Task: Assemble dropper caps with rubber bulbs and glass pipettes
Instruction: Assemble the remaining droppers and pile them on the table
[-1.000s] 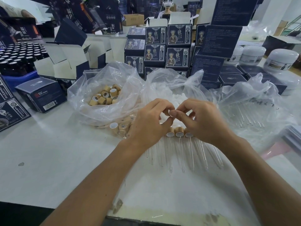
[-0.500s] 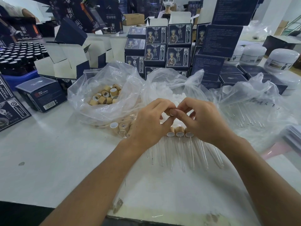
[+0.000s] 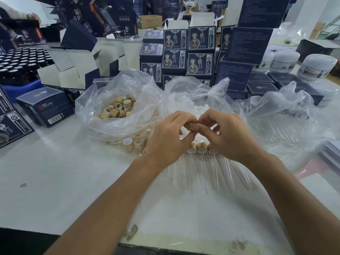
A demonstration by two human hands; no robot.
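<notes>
- The left hand [image 3: 169, 138] and right hand [image 3: 226, 137] meet above the bench [image 3: 55, 177], fingers of both curled and pinching one small tan dropper cap [image 3: 189, 125] between them.
- Just below the hands, finished droppers [image 3: 202, 162] lie in a row, glass tips toward the person.
- A clear bag of loose caps [image 3: 117, 109] sits to the left; a bag of white bulbs [image 3: 200, 109] lies behind the hands.
- A bag of glass pipettes [image 3: 276, 129] lies to the right.

A white table [image 3: 55, 173] fills the view, scuffed near its 6 o'clock edge. Stacked dark blue cartons [image 3: 199, 50] stand at 12 o'clock, open white-lined boxes [image 3: 73, 70] at 10 o'clock, white jars [image 3: 319, 66] at 2 o'clock. A pale wall [image 3: 311, 10] rises behind, under even light.
</notes>
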